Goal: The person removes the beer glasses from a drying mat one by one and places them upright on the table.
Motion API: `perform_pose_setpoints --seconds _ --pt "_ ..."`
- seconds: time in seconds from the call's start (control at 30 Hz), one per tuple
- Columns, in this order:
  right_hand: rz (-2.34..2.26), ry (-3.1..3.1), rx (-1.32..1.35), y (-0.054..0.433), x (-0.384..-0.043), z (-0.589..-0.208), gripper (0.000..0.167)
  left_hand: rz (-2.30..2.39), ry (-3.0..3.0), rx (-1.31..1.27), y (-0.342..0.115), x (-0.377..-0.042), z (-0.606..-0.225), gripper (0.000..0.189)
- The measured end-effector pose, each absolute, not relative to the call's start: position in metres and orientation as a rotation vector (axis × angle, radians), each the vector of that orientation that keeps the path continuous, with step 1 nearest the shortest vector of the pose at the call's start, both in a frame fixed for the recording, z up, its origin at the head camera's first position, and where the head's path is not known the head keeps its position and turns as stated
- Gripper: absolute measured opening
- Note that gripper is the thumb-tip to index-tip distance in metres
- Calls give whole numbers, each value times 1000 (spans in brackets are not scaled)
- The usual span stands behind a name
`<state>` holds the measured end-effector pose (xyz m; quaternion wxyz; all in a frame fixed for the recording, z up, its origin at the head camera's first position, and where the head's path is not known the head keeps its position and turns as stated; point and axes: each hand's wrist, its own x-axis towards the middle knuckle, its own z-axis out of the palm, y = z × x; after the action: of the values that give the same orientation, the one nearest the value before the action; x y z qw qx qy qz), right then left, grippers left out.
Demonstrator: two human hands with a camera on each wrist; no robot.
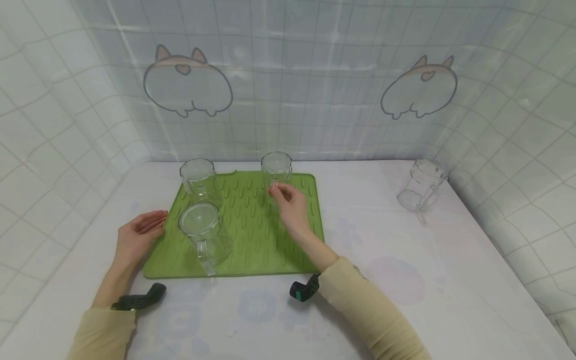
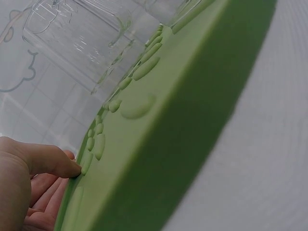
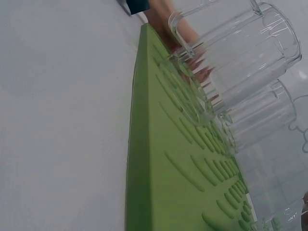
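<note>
A green mat (image 1: 252, 240) with raised oval ridges lies on the white table. My right hand (image 1: 292, 207) pinches the handle side of a clear glass mug (image 1: 276, 162) near the mat's back edge; in the right wrist view only a sliver of that hand shows. Against the mat's left edge rests my left hand (image 1: 139, 235), its thumb touching the rim in the left wrist view, fingers loosely bent beside it. Two more upright glass mugs stand on the mat's left side, one at the back (image 1: 198, 177) and one in front (image 1: 202, 230), its handle facing me.
Another clear glass mug (image 1: 420, 185) stands on the table (image 1: 450, 280) at the far right, handle toward the right front. Tiled-pattern sheeting (image 1: 306, 115) with cartoon animal drawings rises behind the table and on both sides.
</note>
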<state>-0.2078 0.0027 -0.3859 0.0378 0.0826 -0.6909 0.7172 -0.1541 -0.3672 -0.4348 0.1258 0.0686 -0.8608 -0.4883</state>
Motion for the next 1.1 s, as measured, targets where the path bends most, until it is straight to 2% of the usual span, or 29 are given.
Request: perform_pose_setpoints --seconds 0.4,0.63,1.1 --pt "2261 -2062 225 2 -205 -388 24 -1456 -2489 177 -368 -154 -434 48" --pt "2276 -2080 208 3 -188 -362 24 -1449 -2492 192 -367 -153 -434 47" --pt "2293 -2069 216 5 -188 -357 24 -1449 -2495 216 -367 -154 -434 47"
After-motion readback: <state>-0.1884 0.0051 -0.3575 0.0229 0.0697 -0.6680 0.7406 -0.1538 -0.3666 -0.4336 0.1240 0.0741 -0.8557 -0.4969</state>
